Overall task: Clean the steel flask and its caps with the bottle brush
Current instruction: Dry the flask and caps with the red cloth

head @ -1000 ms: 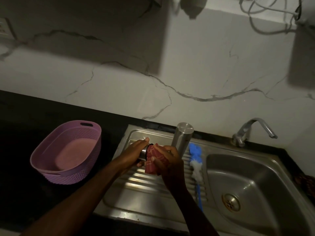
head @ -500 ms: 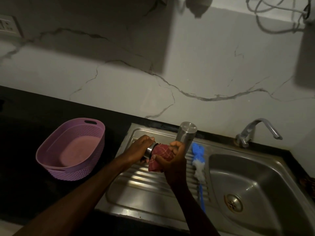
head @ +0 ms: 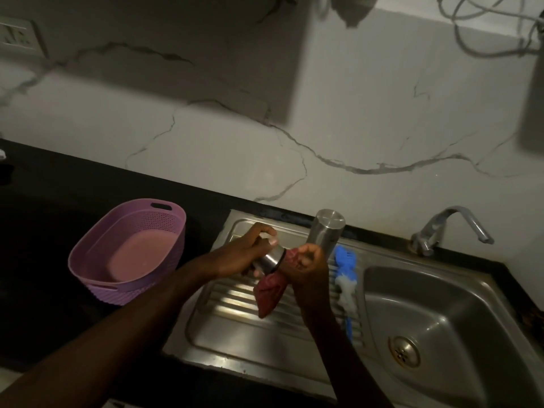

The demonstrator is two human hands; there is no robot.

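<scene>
From my remote view, the steel flask (head: pixel 325 234) stands inverted on the ribbed draining board, flat brushed base uppermost, its body leaning slightly. The steel cap (head: pixel 270 260), a short cylinder with a dark ring at its open rim, lies tilted above the board, gripped at its closed end, its rim meeting a red cloth. The bottle brush (head: pixel 346 279) lies lengthwise on the board just right of the flask, blue head toward the wall, pale foam at mid-length, blue handle pointing toward me.
</scene>
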